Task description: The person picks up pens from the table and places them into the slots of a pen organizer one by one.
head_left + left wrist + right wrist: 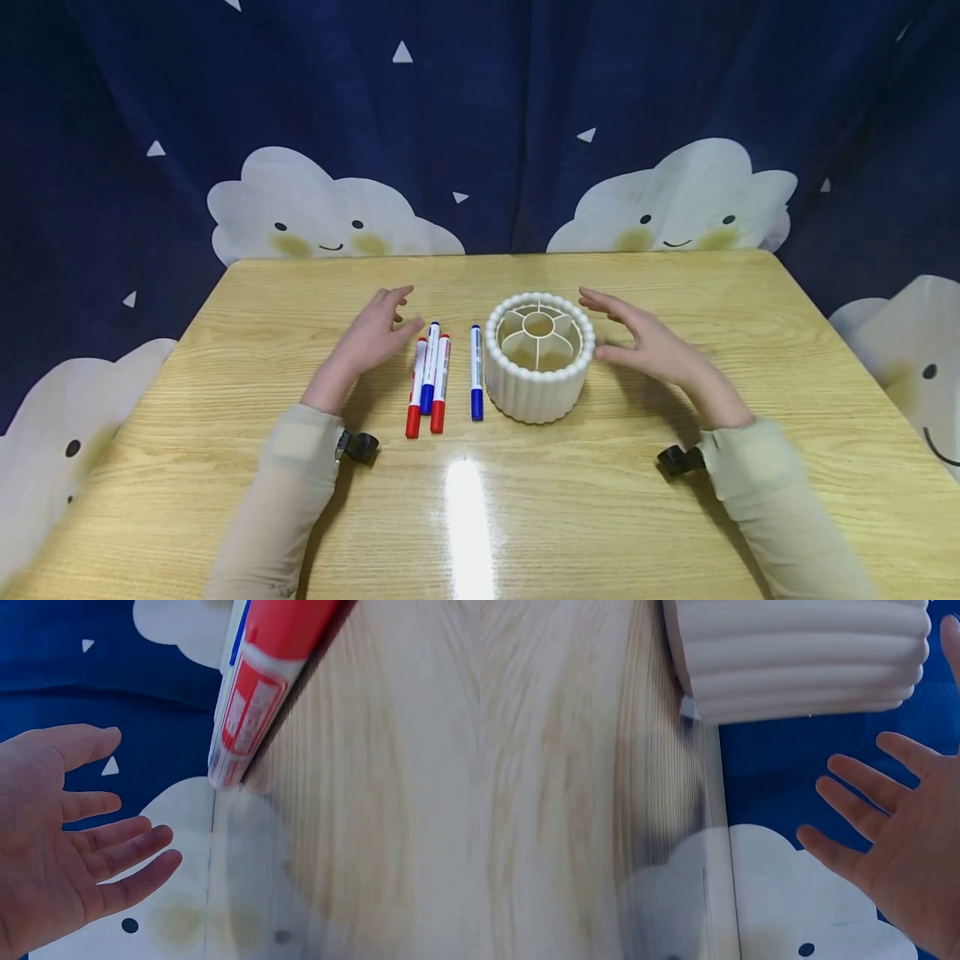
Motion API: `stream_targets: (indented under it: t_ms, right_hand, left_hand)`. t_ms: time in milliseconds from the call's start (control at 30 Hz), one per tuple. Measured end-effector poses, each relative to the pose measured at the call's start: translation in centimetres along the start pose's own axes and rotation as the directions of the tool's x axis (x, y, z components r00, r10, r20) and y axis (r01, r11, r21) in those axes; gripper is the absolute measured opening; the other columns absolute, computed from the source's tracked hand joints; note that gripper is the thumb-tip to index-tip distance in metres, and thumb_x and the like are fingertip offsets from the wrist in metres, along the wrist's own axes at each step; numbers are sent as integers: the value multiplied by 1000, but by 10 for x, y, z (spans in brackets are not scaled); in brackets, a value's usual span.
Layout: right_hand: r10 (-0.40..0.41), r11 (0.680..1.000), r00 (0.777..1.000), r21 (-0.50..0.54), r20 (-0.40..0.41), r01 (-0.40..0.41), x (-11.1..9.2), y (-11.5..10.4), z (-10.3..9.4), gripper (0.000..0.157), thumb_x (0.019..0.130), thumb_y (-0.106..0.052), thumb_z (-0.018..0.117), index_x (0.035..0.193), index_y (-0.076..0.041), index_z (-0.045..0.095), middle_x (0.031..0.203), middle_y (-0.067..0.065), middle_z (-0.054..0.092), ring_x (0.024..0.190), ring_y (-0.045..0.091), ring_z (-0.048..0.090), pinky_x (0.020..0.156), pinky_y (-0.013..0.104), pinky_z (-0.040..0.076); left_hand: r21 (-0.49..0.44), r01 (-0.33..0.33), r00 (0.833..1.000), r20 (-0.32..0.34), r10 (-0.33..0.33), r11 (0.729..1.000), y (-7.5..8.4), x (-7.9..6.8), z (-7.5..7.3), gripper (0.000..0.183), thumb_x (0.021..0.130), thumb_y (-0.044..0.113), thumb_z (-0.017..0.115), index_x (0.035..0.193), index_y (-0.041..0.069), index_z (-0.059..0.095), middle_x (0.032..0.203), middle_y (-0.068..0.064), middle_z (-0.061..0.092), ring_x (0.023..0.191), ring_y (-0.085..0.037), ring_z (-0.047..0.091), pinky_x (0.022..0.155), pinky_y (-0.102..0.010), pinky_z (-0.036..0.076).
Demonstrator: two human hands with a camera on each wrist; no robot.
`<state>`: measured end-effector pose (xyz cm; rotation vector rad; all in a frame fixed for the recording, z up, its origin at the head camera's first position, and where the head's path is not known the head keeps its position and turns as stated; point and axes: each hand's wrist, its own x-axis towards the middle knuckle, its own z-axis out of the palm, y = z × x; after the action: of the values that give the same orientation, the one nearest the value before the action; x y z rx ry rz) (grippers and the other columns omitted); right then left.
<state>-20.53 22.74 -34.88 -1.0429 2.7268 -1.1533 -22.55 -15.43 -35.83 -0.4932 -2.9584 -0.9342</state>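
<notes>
A white ribbed pen holder with a beaded rim and several inner compartments stands upright on the table. Just left of it lies a single blue-capped marker. Further left, two red-capped markers lie side by side with another blue marker between them. My left hand hovers beside this group, fingers spread and holding nothing; the left wrist view shows its palm near a red marker. At the holder's right side my right hand is held with fingers extended, its palm facing the ribbed wall.
The wooden table reaches back to a dark blue curtain printed with smiling clouds and small triangles. A black wrist strap camera sits on the left wrist, and another camera on the right.
</notes>
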Motion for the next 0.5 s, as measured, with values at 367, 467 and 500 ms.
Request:
stream_targets:
  t_ms: [367, 467, 500]
  right_hand:
    - [-16, 962, 998, 274, 53, 1, 5, -28, 3, 76, 69, -6, 68, 133, -8, 26, 127, 7, 39, 110, 21, 41, 87, 43, 38]
    - [-7, 955, 998, 298, 61, -11, 6, -26, 5, 75, 70, -5, 67, 133, -8, 26, 126, 8, 39, 108, 22, 42, 84, 41, 41]
    - [-5, 953, 998, 302, 64, -15, 6, -22, 6, 76, 70, -5, 67, 133, -10, 25, 126, 8, 39, 108, 22, 42, 84, 40, 41]
  left_hand:
    - [43, 20, 990, 140, -26, 999, 5, 7, 14, 51, 80, 29, 55, 123, 6, 41, 101, -12, 50, 83, -21, 51, 68, -33, 44]
    - [68, 8, 984, 176, -20, 998, 6, 8, 18, 47, 80, 25, 55, 120, 4, 43, 95, -11, 53, 78, -20, 51, 65, -31, 44]
    - [73, 10, 983, 182, -23, 997, 6, 9, 19, 46, 80, 24, 55, 120, 3, 44, 93, -11, 54, 77, -19, 51, 64, -30, 44]
